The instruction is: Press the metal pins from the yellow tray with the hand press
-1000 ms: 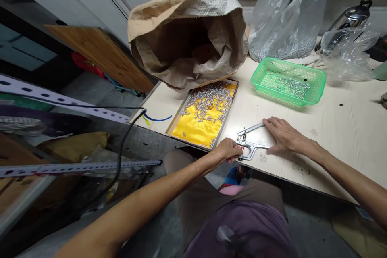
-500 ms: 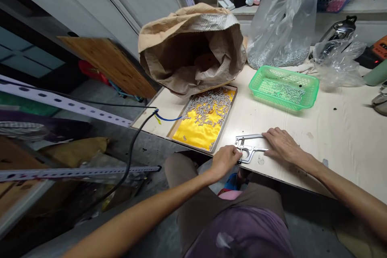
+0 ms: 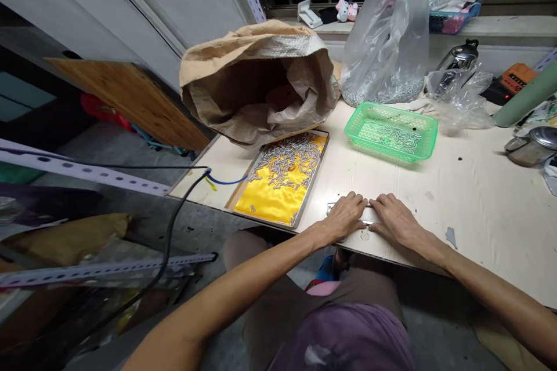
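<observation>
Silver metal pliers [image 3: 369,215] with two handles lie by the table's front edge, mostly covered by my hands. My left hand [image 3: 346,215] is wrapped over the handles close to the head, its fingers closed. At the handle ends, my right hand [image 3: 395,217] grips with thumb and fingers. Left of my hands sits a shallow box [image 3: 310,184] lined with shiny yellow cloth [image 3: 265,200]. Small silver metal pieces [image 3: 285,159], like pins or rivets, are heaped in its far part.
A green plastic basket [image 3: 354,140] holds more small metal pieces. Behind the box a large brown paper sack [image 3: 243,124] gapes toward me. A clear plastic bag [image 3: 378,46] of metal pieces, a metal pot [image 3: 533,145] and a black cable [image 3: 172,226] are also around.
My left hand has moved right from the pliers' jaw end onto the handles. My right hand still holds the handle ends. The camera view has shifted a little.
</observation>
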{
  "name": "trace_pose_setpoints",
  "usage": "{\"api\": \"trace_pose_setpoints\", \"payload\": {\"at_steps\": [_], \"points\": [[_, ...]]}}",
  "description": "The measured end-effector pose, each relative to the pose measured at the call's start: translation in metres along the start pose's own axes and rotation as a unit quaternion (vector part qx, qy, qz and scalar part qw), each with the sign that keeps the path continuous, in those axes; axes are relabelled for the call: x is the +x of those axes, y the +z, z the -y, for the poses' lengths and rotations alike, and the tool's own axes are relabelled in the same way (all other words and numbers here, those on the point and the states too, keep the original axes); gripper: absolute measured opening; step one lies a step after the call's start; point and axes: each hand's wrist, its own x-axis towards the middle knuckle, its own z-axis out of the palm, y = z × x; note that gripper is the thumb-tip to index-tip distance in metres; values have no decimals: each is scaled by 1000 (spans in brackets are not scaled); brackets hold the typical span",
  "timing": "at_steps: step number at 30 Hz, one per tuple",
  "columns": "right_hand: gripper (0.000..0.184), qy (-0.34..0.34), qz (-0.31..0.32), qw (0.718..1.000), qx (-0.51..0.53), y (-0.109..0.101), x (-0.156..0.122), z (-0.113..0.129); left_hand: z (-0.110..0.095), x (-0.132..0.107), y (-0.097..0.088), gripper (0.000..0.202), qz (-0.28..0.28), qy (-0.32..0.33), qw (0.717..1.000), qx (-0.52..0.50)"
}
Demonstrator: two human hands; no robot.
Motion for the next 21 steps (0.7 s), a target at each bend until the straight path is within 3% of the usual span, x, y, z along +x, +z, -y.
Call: {"api": "trace_pose_setpoints", "payload": {"at_steps": [5,8,11,13,16,18,21], "points": [[6,-35,-11,999,-24,7,0,6,-3,-1,1,21,24,7,1000,15],[18,-44,-27,999,-11,14,0,6,-3,1,6,26,20,4,1000,14],[17,-46,-44,998,0,16,-1,3,-3,2,13,26,0,-3,1000,6],[10,-42,-65,997,-4,14,-2,-1,-6,-1,21,23,-45,-27,999,-6],[28,-40,-88,995,-7,10,-2,-12,-16,-11,42,30,-159,-69,984,-37],[35,-49,-82,995,4,8,-1,-20,-25,-19,56,34,-224,-60,971,-63],[29,-59,-68,996,18,8,5,-33,-38,-28,69,36,-254,-34,964,-77]]}}
